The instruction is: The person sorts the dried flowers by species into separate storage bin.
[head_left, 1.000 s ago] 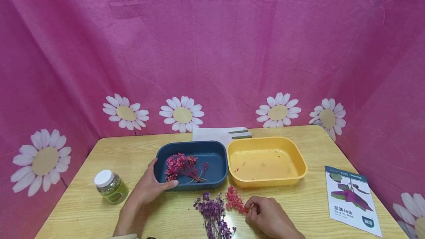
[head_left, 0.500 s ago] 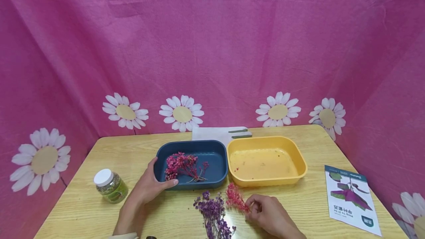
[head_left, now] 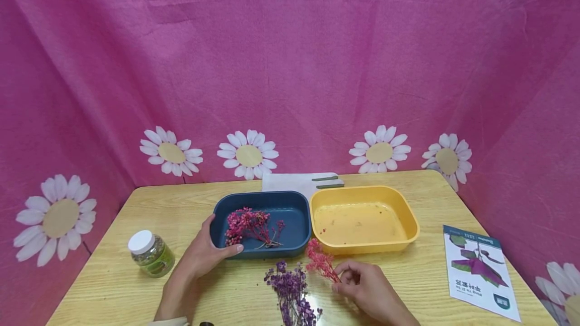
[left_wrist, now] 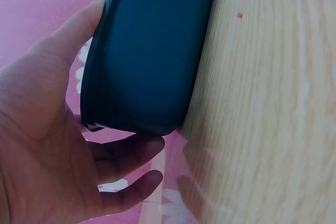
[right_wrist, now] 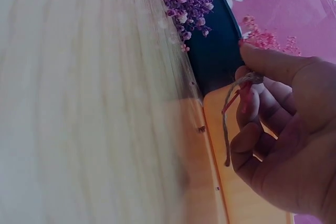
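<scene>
My left hand (head_left: 201,255) grips the left end of a dark blue tray (head_left: 290,253), thumb over its front rim. In the left wrist view the fingers (left_wrist: 139,150) of that hand bend around the tray's end. Inside the tray lies a bunch of deep pink dried flowers (head_left: 244,223). My right hand (head_left: 369,288) pinches the stems of a lighter pink dried flower bunch (head_left: 320,259), raised in front of the gap between the trays. A twine tie (right_wrist: 227,129) hangs from its stems in the right wrist view. Purple dried flowers (head_left: 290,291) lie on the table just left of it.
A yellow tray (head_left: 367,249) with small bits inside stands against the blue one. Behind them lies a white glove-like item (head_left: 290,183). A white-lidded jar (head_left: 151,255) stands at left, a printed plant packet (head_left: 482,273) at right. A pink curtain (head_left: 290,74) surrounds the wooden table (head_left: 113,286).
My right hand has raised the light pink bunch slightly, and its flower heads have shifted up toward the trays. The left hand keeps its grip on the blue tray.
</scene>
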Motion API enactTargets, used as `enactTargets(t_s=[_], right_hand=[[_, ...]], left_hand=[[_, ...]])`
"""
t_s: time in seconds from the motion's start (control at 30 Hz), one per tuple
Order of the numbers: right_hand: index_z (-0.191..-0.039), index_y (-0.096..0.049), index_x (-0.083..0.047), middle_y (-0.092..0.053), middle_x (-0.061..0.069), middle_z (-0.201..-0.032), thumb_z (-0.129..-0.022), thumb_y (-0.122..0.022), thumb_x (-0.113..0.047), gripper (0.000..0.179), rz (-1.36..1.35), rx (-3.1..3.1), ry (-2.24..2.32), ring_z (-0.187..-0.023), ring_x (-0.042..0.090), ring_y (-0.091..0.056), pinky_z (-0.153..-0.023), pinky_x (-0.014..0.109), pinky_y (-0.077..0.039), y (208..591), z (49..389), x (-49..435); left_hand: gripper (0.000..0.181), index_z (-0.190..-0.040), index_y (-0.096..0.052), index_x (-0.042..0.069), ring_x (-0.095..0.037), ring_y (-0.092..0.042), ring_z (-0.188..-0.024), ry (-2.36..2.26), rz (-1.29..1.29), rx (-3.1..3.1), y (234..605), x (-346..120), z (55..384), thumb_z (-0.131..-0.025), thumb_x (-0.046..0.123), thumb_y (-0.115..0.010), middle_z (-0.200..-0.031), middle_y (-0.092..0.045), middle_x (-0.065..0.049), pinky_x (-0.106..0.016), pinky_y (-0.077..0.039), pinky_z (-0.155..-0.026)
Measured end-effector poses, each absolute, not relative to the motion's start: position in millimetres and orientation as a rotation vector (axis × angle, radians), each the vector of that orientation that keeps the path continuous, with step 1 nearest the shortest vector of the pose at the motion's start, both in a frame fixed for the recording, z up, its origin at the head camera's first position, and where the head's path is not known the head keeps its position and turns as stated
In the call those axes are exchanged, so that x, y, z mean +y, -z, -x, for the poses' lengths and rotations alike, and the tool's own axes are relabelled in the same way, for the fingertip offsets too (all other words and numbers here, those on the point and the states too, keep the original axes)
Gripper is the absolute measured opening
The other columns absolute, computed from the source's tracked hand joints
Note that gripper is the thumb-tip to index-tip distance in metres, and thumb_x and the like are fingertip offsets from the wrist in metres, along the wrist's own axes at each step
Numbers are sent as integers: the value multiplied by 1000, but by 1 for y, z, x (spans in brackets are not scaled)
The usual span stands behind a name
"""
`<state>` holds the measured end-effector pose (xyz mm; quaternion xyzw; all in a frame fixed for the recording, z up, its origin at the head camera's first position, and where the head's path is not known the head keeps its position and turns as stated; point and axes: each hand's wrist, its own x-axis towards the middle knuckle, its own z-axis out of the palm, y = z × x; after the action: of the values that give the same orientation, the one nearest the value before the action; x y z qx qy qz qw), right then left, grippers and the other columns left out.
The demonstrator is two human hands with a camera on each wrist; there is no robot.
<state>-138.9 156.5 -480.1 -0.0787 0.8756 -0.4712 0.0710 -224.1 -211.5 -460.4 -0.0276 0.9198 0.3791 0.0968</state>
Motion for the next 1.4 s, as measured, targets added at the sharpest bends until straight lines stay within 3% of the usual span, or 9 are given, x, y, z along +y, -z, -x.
enactTargets(t_s=[0.3,0.67,0.93,1.4], right_hand=[[-96,-69,-13,-65,0,-76,-79,-79,-23,22,229,2542,1587,-62,4,-56,-54,22,-48,483,140,155],[-97,-67,-12,-65,0,-76,-80,-78,-19,21,216,2568,1650,-63,4,-56,-59,21,-48,481,144,145],[-95,-65,-14,-64,-1,-79,-81,-76,-14,19,150,2605,1609,-66,8,-58,-61,22,-49,471,152,136],[-96,-66,-19,-64,-8,-76,-82,-75,-11,18,313,2767,1564,-65,5,-56,-61,21,-48,452,178,114]], left_hand=[[120,-154,-6,8,-49,-29,-140,-1112,89,2727,461,-211,223,-72,59,-77,-155,-25,-28,-63,-30,-109],[120,-154,-6,10,-48,-29,-141,-1108,88,2735,462,-212,226,-71,61,-77,-156,-24,-27,-63,-31,-109],[120,-154,-7,9,-48,-30,-140,-1116,90,2732,461,-211,225,-71,60,-77,-155,-25,-28,-63,-30,-109],[121,-154,-7,11,-49,-29,-141,-1119,113,2735,466,-212,227,-70,61,-77,-156,-25,-27,-64,-29,-109]])
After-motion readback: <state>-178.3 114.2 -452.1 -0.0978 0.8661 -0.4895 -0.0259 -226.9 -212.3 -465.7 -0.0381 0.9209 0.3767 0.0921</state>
